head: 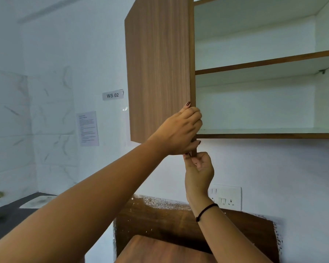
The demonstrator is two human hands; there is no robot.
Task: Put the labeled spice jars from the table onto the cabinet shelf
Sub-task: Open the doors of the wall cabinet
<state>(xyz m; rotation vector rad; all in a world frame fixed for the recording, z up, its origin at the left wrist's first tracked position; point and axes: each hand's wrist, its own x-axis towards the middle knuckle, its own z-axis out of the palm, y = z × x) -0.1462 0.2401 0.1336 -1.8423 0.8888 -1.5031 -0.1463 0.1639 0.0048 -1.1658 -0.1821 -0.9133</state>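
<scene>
A wall cabinet hangs above me with its wooden door [158, 73] swung open to the left. My left hand [180, 131] grips the door's free edge near its lower corner. My right hand [198, 166] pinches the bottom corner of the same door from below. Inside, the bottom shelf [264, 130] and the middle shelf [264, 64] are white and bare. No spice jars are in view.
A wooden table top [160, 251] and a dark wooden board [160, 219] lie below. A switch plate [226, 197] sits on the wall at right. A "WS 02" sign [112, 95] and a paper notice [88, 128] hang on the left wall above a dark counter [11, 211].
</scene>
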